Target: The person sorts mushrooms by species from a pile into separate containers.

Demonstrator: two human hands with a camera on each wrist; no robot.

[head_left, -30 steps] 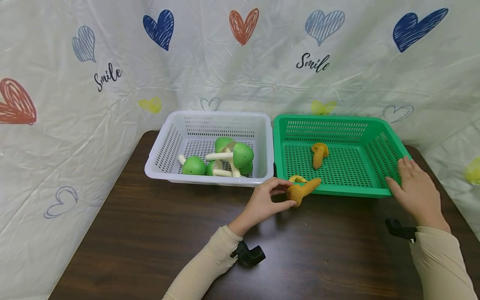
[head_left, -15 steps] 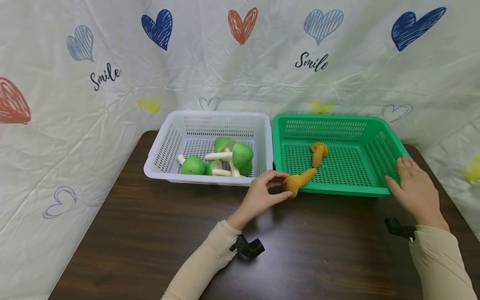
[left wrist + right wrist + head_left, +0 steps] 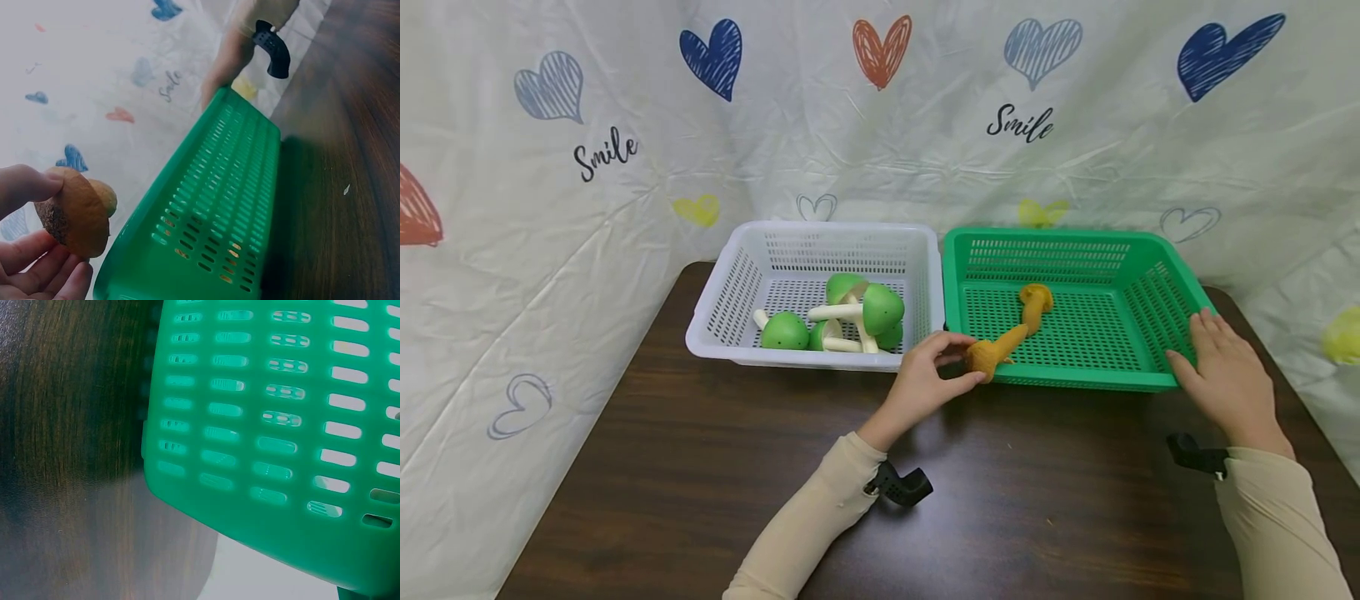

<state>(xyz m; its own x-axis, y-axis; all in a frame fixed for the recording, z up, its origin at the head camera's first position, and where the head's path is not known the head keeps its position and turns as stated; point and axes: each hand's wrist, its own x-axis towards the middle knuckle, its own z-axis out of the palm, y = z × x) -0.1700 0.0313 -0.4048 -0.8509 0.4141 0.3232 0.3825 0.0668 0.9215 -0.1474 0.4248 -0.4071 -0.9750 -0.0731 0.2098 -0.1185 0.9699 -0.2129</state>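
Note:
My left hand [image 3: 925, 379] pinches an orange-brown mushroom [image 3: 987, 357] by its cap, the stem pointing up and right over the front-left rim of the green basket [image 3: 1090, 380]. In the left wrist view, thumb and fingers grip the cap of this mushroom [image 3: 84, 215] beside the basket wall. Another orange mushroom [image 3: 1036, 302] lies inside the green basket, partly behind the held stem. A bit of a further mushroom [image 3: 1007, 361] barely shows below that stem. My right hand [image 3: 1231, 382] rests on the basket's right rim with its fingers extended; the right wrist view shows only the basket wall.
A white basket [image 3: 820, 358] holding several green-capped mushrooms [image 3: 882, 308] stands against the green basket's left side. Both are on a dark wooden table [image 3: 700, 467]. Behind hangs a pale sheet [image 3: 925, 125] printed with hearts.
My left hand has carried the mushroom slightly up and left, from in front of the green basket to over its front-left rim. The right hand stays on the right rim.

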